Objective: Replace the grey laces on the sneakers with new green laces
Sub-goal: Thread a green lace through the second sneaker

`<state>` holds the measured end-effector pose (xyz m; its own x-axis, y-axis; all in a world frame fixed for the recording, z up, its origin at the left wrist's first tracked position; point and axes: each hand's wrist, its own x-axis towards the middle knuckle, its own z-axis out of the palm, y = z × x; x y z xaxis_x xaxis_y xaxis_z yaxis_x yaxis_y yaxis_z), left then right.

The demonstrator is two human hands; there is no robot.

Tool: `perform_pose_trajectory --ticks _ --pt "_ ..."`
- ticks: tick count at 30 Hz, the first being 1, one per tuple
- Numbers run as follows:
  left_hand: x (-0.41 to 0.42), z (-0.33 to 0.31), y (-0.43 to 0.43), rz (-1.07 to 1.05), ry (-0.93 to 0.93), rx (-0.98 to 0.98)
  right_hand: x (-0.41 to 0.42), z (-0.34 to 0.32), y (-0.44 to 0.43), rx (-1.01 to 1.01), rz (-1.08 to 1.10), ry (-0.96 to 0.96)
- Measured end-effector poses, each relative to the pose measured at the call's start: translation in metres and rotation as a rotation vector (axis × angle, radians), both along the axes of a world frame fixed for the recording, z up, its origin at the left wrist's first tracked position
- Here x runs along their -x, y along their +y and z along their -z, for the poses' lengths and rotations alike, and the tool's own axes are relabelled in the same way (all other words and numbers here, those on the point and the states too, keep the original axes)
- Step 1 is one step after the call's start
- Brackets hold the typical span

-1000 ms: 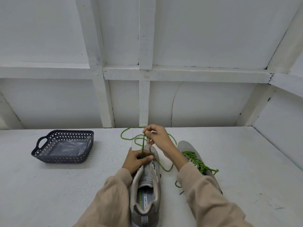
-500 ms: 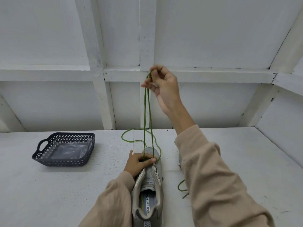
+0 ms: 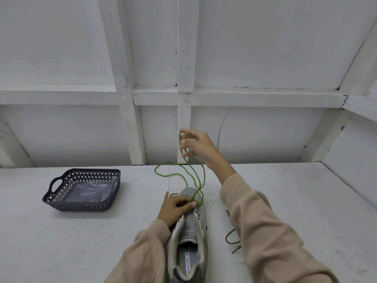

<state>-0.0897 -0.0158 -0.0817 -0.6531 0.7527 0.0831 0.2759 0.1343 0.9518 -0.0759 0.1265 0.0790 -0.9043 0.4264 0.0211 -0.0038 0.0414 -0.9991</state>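
White boards make the wall at the back, and a white table (image 3: pixel 61 231) sits under everything. One grey sneaker (image 3: pixel 188 237) lies on it, toe pointing away. Its holes look mostly bare, so I think the lacing has only just begun.

The left hand (image 3: pixel 175 207) presses down on the front of the sneaker, fingers curled and thumb pinching where the green lace (image 3: pixel 189 176) goes in near the toe. The right hand (image 3: pixel 195 146) is up in the air with its fingers spread loose. The lace hangs over them, but the hand is blurry, so I cannot tell if it is gripping. From there the lace droops down in floppy loops to the shoe.

More green lace (image 3: pixel 231 240) peeks out by the right sleeve (image 3: pixel 265 231), beside the shoe.

A dark basket (image 3: pixel 51 199) sits well off to the left.

To do this bit well, keep the shoe pinned flat, pull the lace through gently, make both ends the same length, and don't let the loops knot
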Motion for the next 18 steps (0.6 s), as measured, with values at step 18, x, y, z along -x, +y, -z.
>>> perform_pose_trajectory --ticks 18 --pt "-0.001 0.005 0.004 -0.041 -0.009 -0.029 -0.049 0.07 0.014 -0.826 -0.037 -0.745"
